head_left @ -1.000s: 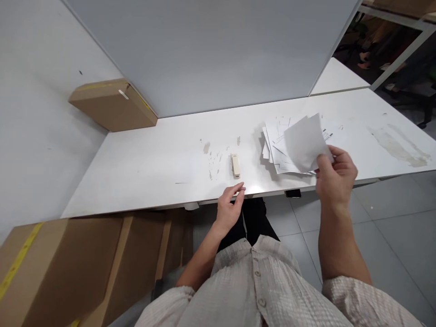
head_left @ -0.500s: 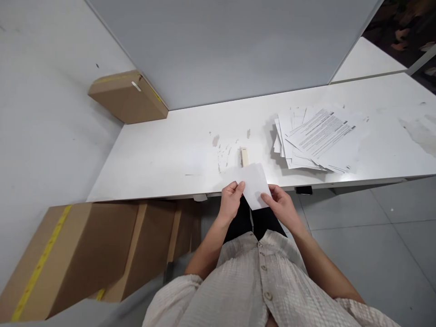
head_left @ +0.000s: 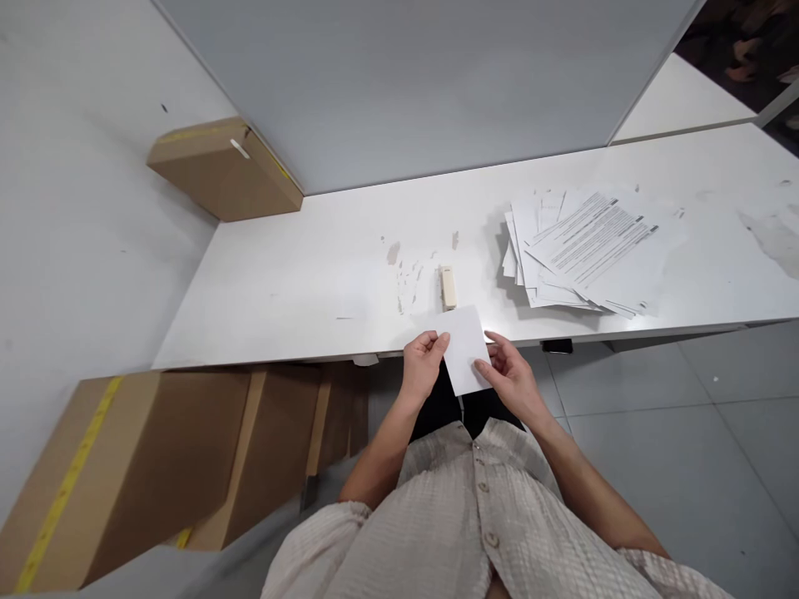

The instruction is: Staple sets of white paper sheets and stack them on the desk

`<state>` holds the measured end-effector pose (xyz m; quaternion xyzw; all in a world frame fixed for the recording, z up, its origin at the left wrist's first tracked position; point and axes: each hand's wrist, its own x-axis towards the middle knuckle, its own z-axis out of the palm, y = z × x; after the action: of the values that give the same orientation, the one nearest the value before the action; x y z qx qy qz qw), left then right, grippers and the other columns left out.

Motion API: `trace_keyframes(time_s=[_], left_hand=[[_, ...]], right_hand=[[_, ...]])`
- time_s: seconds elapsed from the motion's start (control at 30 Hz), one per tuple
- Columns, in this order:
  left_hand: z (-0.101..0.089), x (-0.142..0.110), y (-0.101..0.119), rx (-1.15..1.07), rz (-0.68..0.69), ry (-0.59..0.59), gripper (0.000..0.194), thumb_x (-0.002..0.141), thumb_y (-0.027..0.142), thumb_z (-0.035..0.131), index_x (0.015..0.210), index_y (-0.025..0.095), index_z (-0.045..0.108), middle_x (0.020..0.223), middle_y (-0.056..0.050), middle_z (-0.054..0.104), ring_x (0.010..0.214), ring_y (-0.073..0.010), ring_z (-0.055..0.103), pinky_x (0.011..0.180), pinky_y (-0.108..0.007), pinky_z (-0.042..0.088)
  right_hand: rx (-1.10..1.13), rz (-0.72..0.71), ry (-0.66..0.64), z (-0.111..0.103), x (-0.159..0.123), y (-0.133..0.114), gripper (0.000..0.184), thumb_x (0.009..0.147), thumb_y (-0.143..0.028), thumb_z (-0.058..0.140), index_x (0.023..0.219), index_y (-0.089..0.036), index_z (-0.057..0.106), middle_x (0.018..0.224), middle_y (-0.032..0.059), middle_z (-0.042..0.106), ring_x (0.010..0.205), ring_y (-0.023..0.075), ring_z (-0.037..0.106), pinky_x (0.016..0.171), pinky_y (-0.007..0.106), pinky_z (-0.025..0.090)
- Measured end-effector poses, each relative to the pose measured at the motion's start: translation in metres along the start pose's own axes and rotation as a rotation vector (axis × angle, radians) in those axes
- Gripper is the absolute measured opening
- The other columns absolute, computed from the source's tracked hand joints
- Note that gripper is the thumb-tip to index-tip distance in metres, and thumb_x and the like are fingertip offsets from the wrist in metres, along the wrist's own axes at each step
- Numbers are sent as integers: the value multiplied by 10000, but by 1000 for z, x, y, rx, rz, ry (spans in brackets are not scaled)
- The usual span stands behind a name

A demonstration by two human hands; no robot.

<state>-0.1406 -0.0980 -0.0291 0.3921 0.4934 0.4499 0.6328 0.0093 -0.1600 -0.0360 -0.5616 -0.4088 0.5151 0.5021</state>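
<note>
A small white sheet of paper (head_left: 465, 353), seemingly folded or layered, is held over my lap at the table's front edge. My left hand (head_left: 424, 366) pinches its left edge between thumb and fingers. On the right edge rests the thumb of my right hand (head_left: 508, 378); the index finger is lifted a little and the other fingers curl beside the edge. Just beyond the paper lies a narrow cream stapler-like object (head_left: 448, 288) on the white table (head_left: 312, 283). A loose pile of printed sheets (head_left: 580, 254) lies to the right.
A cardboard box (head_left: 228, 170) stands at the table's back left corner against the wall. More cardboard boxes (head_left: 168, 466) with yellow tape stand at lower left. A grey panel (head_left: 437, 83) rises behind the table. A dark object (head_left: 557, 346) shows under the front edge.
The paper has turned slightly and come a little closer to my body, its layers now lined up. My right index finger has lifted from its edge. The cream object shows more fully.
</note>
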Motion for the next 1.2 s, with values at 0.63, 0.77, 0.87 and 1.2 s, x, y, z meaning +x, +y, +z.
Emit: trace_keyframes(time_s=[0.63, 0.77, 0.87, 1.2], left_hand=[[-14, 43, 5, 916, 610, -32, 369, 927, 295, 357, 1238, 193, 528, 1013, -97, 611, 924, -194, 536, 840, -336, 432], [-15, 44, 2, 1004, 652, -70, 412, 934, 251, 318, 1319, 200, 452, 1001, -97, 595, 927, -201, 507, 857, -346, 414], [-17, 46, 0, 1024, 660, -88, 428, 930, 226, 309, 1340, 222, 428, 966, -88, 581, 909, -199, 492, 842, -339, 416], [-17, 48, 1, 1049, 649, -98, 461, 906, 159, 304, 1340, 247, 435, 959, -79, 564, 887, -192, 481, 824, -322, 414]], right_hand=[[-294, -71, 121, 1, 29, -8, 320, 766, -312, 570, 1053, -206, 661, 1044, 66, 606, 751, 164, 531, 718, 325, 437], [-331, -73, 134, 1, 36, -8, 324, 757, -305, 568, 1048, -201, 665, 1039, 62, 619, 766, 169, 533, 750, 335, 433], [-354, -55, 123, 1, 36, -8, 325, 754, -305, 569, 1047, -205, 669, 1036, 60, 625, 758, 170, 532, 750, 339, 435], [-337, -26, 129, 2, 40, -13, 341, 746, -333, 579, 1050, -209, 674, 1051, 60, 629, 747, 167, 530, 742, 338, 441]])
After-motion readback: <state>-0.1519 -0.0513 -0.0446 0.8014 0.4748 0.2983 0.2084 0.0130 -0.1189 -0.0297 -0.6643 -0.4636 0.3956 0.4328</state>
